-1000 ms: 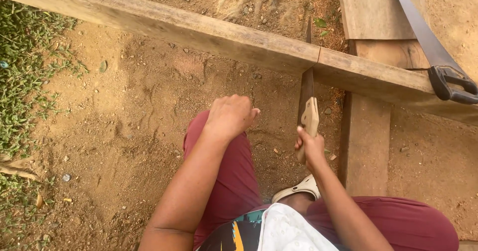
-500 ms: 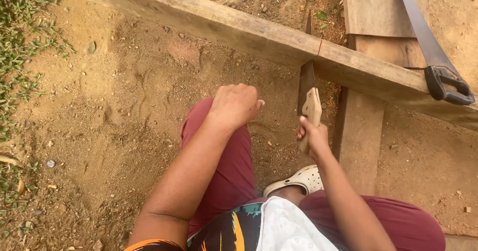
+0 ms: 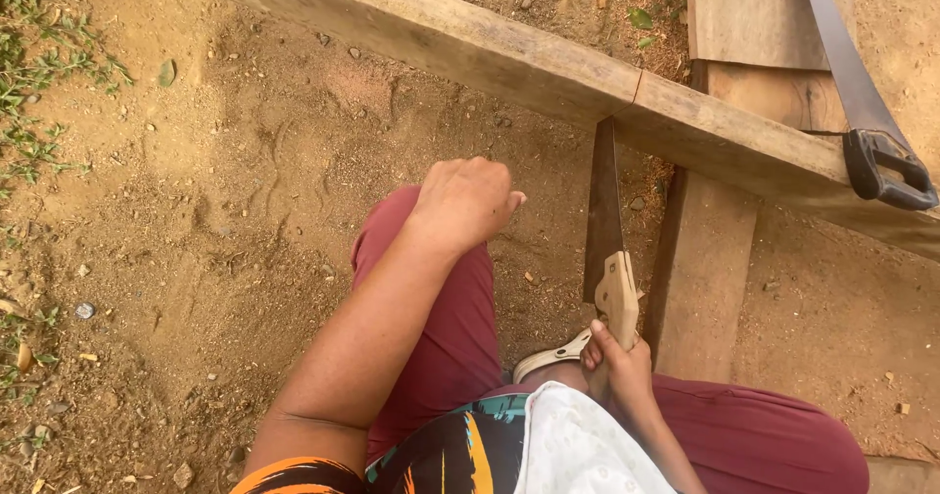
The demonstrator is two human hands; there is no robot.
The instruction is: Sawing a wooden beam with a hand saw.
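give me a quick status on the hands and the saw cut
Right hand gripping handsaw, blade in the long plank's cut. Left hand resting on knee. Second saw lying on boards, apart from the cut.

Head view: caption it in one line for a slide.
Right hand saws a long wooden beam with a handsaw; left hand rests on a knee.
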